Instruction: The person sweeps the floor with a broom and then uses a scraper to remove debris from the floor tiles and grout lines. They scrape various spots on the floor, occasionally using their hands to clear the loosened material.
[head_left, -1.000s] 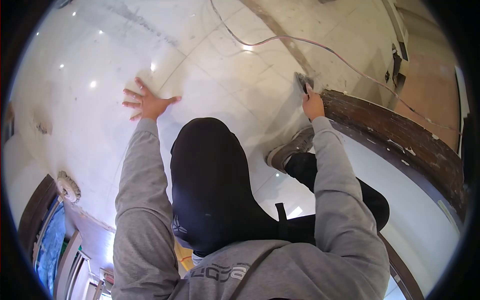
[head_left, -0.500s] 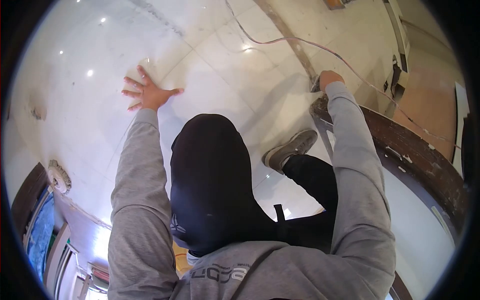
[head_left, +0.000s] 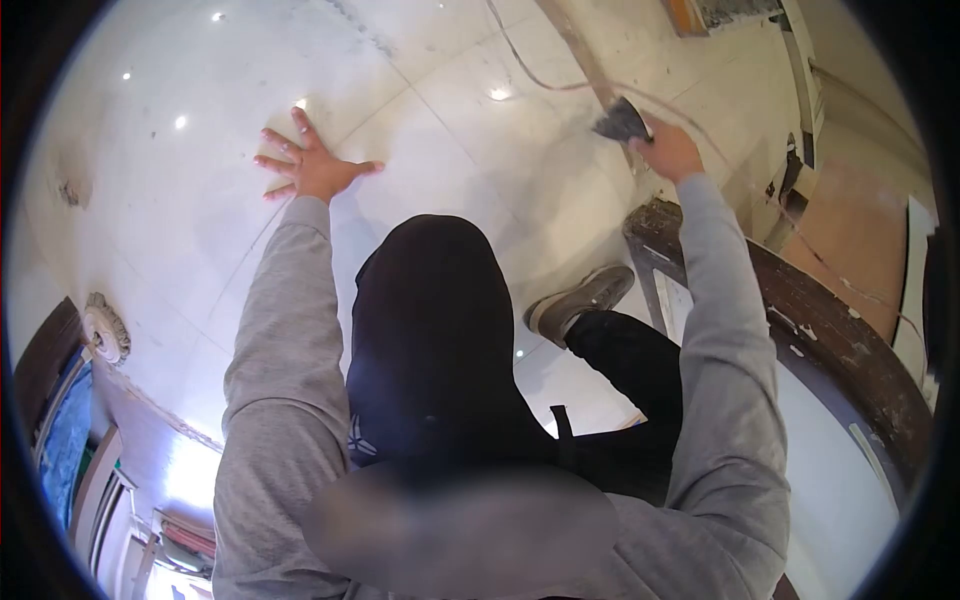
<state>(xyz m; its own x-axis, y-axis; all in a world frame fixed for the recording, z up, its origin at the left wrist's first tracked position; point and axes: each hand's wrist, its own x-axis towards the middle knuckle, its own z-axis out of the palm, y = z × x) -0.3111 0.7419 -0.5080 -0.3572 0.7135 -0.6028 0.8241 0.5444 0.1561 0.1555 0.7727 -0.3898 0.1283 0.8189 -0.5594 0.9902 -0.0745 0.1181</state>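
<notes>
Item one: a dark, flat, broad-bladed scraper (head_left: 623,120), in my right hand (head_left: 668,150), thumb and fingers closed around its near end; the blade points away from my palm, over or just beside a long brown strip (head_left: 575,45) crossing the glossy pale tiled surface (head_left: 440,170). Whether the edge touches, I cannot tell. Handling, by my judgement: light, stiff across the blade, not fragile, perhaps slippery if dusty; best held at the end my fingers cover, clear of the wide edge. Item two: my left hand (head_left: 318,172), bare, holding nothing, fingers splayed against the tiles, well apart from the scraper. Item three: a thin reddish cable (head_left: 553,88), passing near the scraper. Item four: a curved, chipped dark-brown wooden beam (head_left: 840,320), below my right hand. Containers: none I can identify; a red-and-grey object (head_left: 188,540) at lower left may be one, its contents too small to read.
</notes>
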